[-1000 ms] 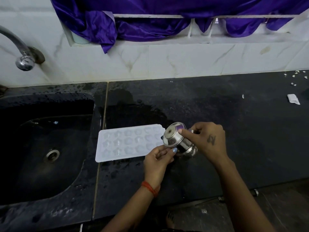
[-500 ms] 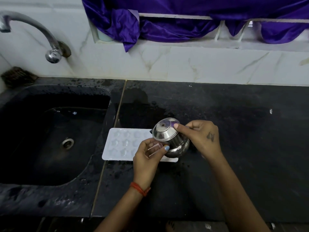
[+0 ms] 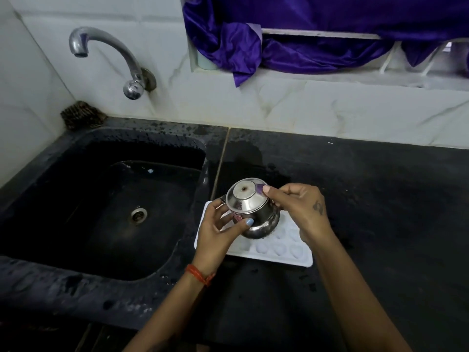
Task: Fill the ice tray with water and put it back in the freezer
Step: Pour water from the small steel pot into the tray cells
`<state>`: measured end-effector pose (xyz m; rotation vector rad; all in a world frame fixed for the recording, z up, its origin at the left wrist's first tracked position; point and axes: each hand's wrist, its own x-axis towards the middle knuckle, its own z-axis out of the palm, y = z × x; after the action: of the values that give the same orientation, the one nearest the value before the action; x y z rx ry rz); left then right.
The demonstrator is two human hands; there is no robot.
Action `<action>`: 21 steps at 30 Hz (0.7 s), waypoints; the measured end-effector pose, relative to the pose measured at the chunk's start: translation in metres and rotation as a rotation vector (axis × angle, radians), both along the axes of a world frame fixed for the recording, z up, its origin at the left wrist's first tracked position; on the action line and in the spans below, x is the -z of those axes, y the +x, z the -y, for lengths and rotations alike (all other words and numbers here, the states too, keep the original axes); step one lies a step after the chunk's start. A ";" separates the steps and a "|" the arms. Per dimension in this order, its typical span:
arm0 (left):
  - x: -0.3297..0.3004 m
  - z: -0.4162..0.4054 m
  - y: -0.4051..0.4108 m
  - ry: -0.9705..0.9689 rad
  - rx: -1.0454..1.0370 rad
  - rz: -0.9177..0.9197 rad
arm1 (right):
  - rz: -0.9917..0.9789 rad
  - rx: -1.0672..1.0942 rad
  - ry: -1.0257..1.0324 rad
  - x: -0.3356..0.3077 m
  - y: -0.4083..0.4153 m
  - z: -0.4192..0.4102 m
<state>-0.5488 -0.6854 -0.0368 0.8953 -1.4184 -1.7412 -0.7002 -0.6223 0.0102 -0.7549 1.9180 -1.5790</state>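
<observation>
Purple cloth [image 3: 317, 41] drapes above the scrubber [image 3: 82, 115].

- Counter [image 3: 380, 212] right of frame: bare dark slab, open to pass.
- Ctr: both hands w/ steel pot [image 3: 251, 212] block ice tray [image 3: 284, 252].
- Upper left: tap [image 3: 111, 54] overhangs sink [image 3: 101, 199].

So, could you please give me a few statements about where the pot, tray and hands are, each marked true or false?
1. Both hands hold the steel pot. True: left hand, right hand.
2. The ice tray lies in the sink. False: it lies on the black counter, beside the sink.
3. The pot is tipped over the tray. True.
4. Water runs from the tap. False: no stream shows.
5. A green cloth hangs above the counter. False: the cloth is purple.
</observation>
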 end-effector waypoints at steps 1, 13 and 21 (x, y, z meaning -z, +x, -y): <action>0.000 0.008 0.003 -0.009 -0.004 0.003 | 0.022 -0.010 -0.006 0.000 0.004 0.006; -0.001 0.107 0.009 -0.091 0.084 0.009 | 0.151 -0.107 0.044 0.005 0.014 0.072; -0.003 0.162 -0.023 -0.181 0.111 0.016 | 0.199 -0.038 0.010 0.008 -0.011 0.117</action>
<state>-0.5722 -0.8477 -0.0340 0.7473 -1.6351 -1.6564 -0.7115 -0.7394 0.0021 -0.6021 1.7576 -1.5580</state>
